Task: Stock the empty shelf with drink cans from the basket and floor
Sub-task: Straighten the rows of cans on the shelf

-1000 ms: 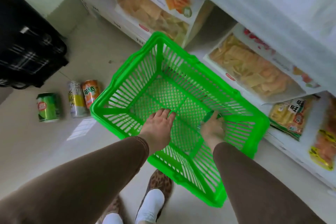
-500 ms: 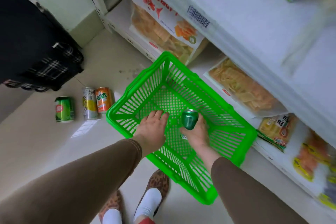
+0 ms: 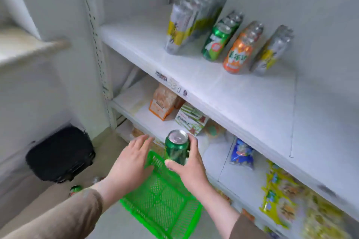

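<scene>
Green can (image 3: 176,148) upright in right hand (image 3: 189,169) grip, above basket (image 3: 161,203).

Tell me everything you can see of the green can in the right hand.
The green can is a glossy dark green metal drink can with a silver top and unopened pull tab. It stands roughly upright in the air above the green basket, gripped round its side by the right hand. The left hand is open beside it, not touching.

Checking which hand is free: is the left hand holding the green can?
No, the right hand grips the green can, while the left hand hovers open beside it.
</scene>
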{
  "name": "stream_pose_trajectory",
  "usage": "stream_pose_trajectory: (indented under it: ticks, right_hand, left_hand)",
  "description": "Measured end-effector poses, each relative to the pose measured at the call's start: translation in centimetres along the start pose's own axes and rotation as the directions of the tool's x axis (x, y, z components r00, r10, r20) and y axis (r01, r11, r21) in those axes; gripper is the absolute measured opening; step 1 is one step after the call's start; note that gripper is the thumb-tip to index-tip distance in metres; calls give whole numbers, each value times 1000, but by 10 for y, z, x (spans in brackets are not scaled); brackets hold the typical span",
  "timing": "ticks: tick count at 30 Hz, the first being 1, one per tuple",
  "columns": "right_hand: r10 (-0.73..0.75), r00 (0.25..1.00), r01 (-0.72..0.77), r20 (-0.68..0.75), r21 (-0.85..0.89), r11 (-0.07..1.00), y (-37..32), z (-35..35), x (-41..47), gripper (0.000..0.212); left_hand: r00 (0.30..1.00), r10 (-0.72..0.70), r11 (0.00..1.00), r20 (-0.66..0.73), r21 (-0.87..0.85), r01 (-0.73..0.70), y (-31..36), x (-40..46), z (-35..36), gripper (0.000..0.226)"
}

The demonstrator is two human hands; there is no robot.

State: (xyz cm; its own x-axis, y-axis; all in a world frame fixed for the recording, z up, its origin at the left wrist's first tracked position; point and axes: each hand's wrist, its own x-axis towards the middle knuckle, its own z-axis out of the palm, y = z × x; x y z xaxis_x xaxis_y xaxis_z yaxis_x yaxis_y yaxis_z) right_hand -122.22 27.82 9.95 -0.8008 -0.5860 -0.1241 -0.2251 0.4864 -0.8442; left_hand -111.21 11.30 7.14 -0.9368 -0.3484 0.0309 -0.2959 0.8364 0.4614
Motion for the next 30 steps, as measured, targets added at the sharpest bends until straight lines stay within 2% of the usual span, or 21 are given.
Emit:
stream_pose_trajectory:
  ticks: [5, 8, 11, 17, 22, 27, 30]
  right_hand:
    - [-130, 986, 132, -101, 23, 991, -101, -66, 17, 89]
    - [-149, 978, 158, -146, 51, 986, -133, -95, 45, 84]
    - [-141, 981, 154, -136, 92, 984, -151, -119, 83, 76]
    - [-100, 993, 102, -55, 30, 994, -141, -139, 159, 81]
    - [-81, 996, 81, -32, -13, 997, -123, -141, 199, 94]
    - [-97, 992, 101, 85, -36, 994, -139, -156, 215, 92]
    - [-144, 990, 143, 6, -144, 979, -162, -162, 216, 91]
  left_hand:
    - [983, 118, 993, -138, -3, -120, 47, 31, -102, 86]
    - [976, 113, 991, -183, -46, -124, 68, 56, -139, 83]
    - [983, 76, 994, -167, -63, -87, 83, 88, -161, 83]
    - [997, 2, 1000, -72, -14, -3, 95, 141, -168, 87]
    - [997, -60, 998, -56, -24, 59, 90, 159, -163, 88]
    - [997, -65, 998, -45, 18, 66, 82, 169, -167, 89]
    - [997, -56, 997, -48, 52, 58, 80, 175, -174, 90]
